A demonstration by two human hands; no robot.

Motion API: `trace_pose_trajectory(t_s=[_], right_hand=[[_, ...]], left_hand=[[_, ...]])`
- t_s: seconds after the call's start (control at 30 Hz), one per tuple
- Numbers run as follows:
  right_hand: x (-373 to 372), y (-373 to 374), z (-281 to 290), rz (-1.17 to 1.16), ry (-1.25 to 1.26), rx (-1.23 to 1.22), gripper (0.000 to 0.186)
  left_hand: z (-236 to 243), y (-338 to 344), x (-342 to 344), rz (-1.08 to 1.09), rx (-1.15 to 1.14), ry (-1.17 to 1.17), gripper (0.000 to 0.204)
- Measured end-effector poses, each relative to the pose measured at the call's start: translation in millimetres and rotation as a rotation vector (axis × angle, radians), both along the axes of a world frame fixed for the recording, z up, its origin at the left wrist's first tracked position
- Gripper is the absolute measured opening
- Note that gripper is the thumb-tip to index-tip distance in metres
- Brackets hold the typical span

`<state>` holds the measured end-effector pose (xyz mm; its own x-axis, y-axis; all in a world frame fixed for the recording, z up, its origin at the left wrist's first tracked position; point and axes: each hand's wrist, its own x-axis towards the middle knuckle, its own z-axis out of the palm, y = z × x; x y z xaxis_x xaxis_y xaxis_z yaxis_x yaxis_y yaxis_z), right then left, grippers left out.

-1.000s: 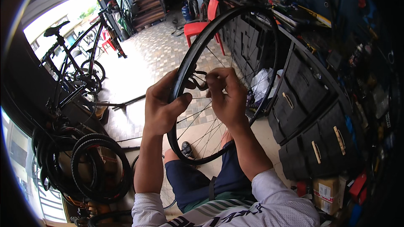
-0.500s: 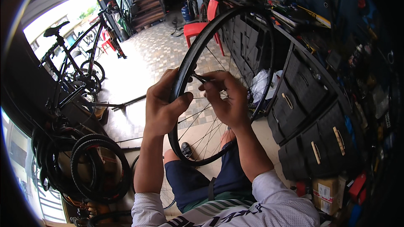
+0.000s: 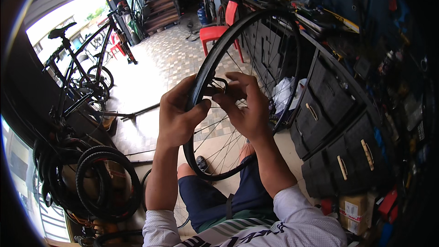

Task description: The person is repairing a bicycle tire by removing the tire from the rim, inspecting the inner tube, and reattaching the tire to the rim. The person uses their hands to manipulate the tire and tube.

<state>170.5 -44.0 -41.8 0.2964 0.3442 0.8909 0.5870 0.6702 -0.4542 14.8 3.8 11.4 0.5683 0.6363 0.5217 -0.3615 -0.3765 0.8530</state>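
Observation:
I have a black bicycle wheel with thin spokes held upright in front of me, over my legs. My left hand is closed round the left side of the rim, thumb on its inner side. At the spokes just inside that rim is a small dark looped tool. My right hand has curled fingers on this tool, its thumb low beside it; the fingertips are partly hidden.
Bicycles stand by the doorway at left, above piled tyres. A red chair is beyond the wheel. A cluttered workbench over dark drawers runs along the right, with a cardboard box below.
The looped tool tilted down half a second ago and shows as an upright loop again now. My right fingers have shifted round it, and the wheel stays in nearly the same place.

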Motion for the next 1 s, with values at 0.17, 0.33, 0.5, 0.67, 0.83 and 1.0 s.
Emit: trace_pose_trajectory(t_s=[0.17,0.33,0.5,0.67,0.83,1.0], right_hand=[[1,2,4,0.088,0.358,-0.185,0.018],[3,0,10,0.166,0.364,-0.27,0.023],[9,-10,9,0.164,0.033,-0.195,0.043],[9,-1,-5,0.063,0.095,-0.033,0.025],[3,2,9,0.116,0.373,-0.173,0.011],[10,-8,7,0.166,0.133,-0.169,0.019]], left_hand=[[3,-5,-2,0.063,0.046,0.118,0.055],[0,3,-1,0.093,0.216,0.101,0.056],[3,-4,-2,0.025,0.019,0.041,0.054],[4,-5,-1,0.047,0.028,0.074,0.054],[2,3,0,0.09,0.221,0.085,0.054],[7,-3,-3,0.068,0.109,0.121,0.055]])
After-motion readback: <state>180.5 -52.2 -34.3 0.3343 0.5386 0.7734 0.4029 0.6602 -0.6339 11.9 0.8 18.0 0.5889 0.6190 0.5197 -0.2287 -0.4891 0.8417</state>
